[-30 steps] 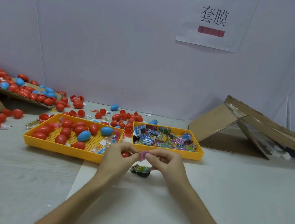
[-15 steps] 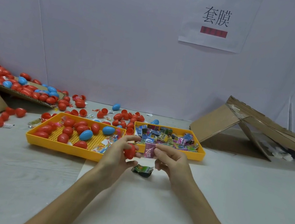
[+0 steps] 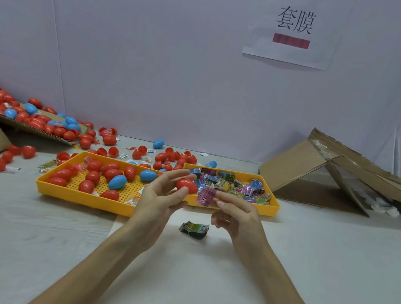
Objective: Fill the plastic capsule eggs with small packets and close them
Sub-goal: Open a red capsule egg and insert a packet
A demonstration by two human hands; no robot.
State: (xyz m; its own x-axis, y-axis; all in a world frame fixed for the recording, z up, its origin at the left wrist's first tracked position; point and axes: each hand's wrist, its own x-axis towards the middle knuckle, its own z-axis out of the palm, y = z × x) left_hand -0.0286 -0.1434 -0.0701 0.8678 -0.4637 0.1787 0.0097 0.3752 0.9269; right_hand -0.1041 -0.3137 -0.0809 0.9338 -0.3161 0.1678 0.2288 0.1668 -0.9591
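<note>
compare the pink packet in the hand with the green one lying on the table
The pink packet is pinched in the right hand, beside the red egg in the left hand; the green packet lies loose on the table, touched by neither hand. The pink packet looks flat; the green packet looks crumpled and darker. Both are small printed packets.

The two hands are no longer pressed together low over the table. The left hand (image 3: 159,198) now lifts a red egg (image 3: 186,185) up in its fingertips, out in the open. The right hand (image 3: 238,217) now holds the pink packet (image 3: 205,196) alone, just beside the egg.
</note>
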